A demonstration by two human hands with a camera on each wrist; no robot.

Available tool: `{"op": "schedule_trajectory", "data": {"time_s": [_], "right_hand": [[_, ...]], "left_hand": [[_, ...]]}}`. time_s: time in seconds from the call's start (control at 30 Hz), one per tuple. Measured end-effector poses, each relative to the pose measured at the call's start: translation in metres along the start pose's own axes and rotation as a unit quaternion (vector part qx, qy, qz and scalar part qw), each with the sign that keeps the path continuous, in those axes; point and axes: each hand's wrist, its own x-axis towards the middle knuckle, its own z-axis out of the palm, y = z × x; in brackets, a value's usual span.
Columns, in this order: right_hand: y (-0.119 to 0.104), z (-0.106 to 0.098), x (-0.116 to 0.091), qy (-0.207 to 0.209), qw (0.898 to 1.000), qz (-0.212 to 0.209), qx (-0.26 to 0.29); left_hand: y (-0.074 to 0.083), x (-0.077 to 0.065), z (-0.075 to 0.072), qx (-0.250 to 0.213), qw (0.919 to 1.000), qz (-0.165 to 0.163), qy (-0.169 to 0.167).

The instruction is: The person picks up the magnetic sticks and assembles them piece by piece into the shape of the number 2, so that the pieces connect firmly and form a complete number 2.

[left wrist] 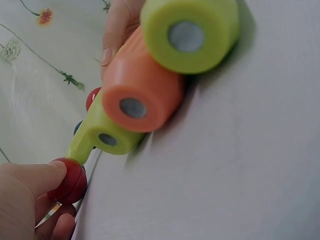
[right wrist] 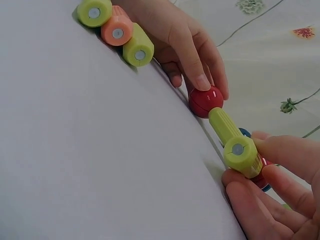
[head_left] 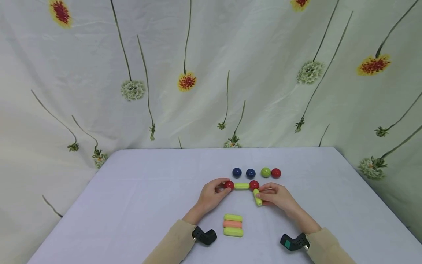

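My left hand (head_left: 210,194) pinches a red ball (head_left: 229,185) between thumb and fingers. A yellow-green rod (head_left: 241,186) runs from that ball to a second red ball (head_left: 254,185) on its right. In my right hand (head_left: 277,196) is another yellow-green rod (head_left: 258,198), gripped by the fingers and angled toward me. Its far end meets the second red ball. The right wrist view shows a round grey metal disc in the near end of the held rod (right wrist: 240,156). Most of the second ball is hidden there behind rod and fingers.
Behind the hands stand two dark blue balls (head_left: 236,172), a green ball (head_left: 265,172) and another red ball (head_left: 276,173). Nearer me, an orange rod (head_left: 232,224) lies between two yellow-green rods (head_left: 233,232), side by side on the white-covered table (head_left: 148,205). A flowered cloth (head_left: 204,117) hangs behind.
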Motion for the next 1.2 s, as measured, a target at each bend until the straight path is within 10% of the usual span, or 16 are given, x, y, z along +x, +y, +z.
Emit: {"op": "schedule_trajectory", "data": {"time_s": [1.2], "right_hand": [[0.0004, 0.0019, 0.0028, 0.014, 1.000, 0.002, -0.005]], "left_hand": [[0.0027, 0.0045, -0.0003, -0.018, 0.9995, -0.025, 0.000]]}}
